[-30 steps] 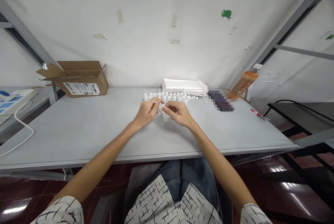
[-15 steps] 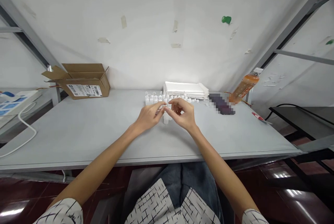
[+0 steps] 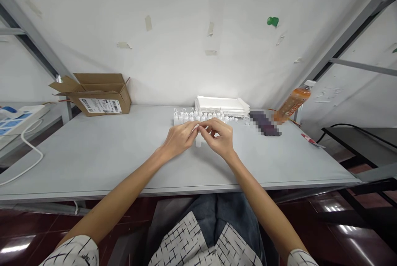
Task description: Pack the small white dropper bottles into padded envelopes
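My left hand (image 3: 180, 138) and my right hand (image 3: 219, 137) meet over the middle of the table (image 3: 102, 154), fingertips pinched together and touching. What lies between the fingertips is too small and covered to make out. Just below them the lower part of a small white plastic bottle (image 3: 198, 142) shows; its top is hidden by the fingers. Behind my hands stand several small white bottles (image 3: 177, 119) in a cluster, some with thin looped strips on top. A few small white caps (image 3: 236, 119) lie at the right of the cluster.
White stacked trays or sheets (image 3: 221, 104) lie against the wall. An open cardboard box (image 3: 102, 103) is at the back left. To the right are a pixelated dark flat object (image 3: 265, 124), a bottle of orange drink (image 3: 293, 104) and a red-and-white packet (image 3: 312, 140).
My fingertips have drawn closer together, narrowing the gap between the two hands above the bottle. The whole view has shifted slightly.
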The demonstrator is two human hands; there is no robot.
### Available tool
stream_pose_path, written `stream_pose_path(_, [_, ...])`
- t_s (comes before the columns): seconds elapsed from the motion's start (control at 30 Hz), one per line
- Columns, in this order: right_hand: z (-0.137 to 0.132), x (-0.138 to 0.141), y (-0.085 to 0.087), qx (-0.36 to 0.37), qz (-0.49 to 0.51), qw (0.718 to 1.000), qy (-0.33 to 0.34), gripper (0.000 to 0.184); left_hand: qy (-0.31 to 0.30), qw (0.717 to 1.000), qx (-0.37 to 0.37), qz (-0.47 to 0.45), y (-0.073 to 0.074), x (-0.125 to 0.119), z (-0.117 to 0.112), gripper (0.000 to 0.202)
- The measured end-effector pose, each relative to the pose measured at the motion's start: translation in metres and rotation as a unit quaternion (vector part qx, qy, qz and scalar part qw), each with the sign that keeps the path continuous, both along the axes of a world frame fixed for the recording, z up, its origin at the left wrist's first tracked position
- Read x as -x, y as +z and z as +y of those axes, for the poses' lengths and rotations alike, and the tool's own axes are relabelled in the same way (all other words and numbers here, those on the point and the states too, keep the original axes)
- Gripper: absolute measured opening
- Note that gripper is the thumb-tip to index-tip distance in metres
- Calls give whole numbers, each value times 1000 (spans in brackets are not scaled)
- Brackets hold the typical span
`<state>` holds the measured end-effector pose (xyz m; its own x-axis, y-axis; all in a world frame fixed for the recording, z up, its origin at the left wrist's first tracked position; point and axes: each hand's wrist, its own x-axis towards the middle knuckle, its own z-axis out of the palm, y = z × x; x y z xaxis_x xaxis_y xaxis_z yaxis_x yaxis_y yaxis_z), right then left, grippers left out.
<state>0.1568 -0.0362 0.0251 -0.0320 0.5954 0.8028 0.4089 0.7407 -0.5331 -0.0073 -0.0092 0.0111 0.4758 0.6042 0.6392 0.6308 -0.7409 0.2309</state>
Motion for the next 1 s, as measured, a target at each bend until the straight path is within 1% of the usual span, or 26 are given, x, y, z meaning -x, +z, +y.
stream_pose_path(0.1, [4,-7,2,72,74,995,4,9,1,1000,4,-28,2,-1,0,36])
stream_pose_path(0.23, [9,-17,4,171,191,966,47,9,-18,996,26,-85,7,0,0,37])
stream_pose_path(0.33, [9,-20,7,209,221,948,87,12,-26,993,42,-111,9,0,-1,35])
stream_pose_path(0.43, [8,-19,9,239,223,937,122,17,-27,992,45,-118,9,0,-1,33])
stream_pose_path(0.53, [7,-18,9,259,219,928,152,20,-26,991,40,-121,9,0,-1,33])
stream_pose_path(0.67, [5,-19,10,267,218,921,181,17,-27,992,35,-122,10,0,-2,33])
stream_pose_path(1.0, [5,-19,10,270,215,919,189,21,-28,993,24,-108,9,0,-2,33])
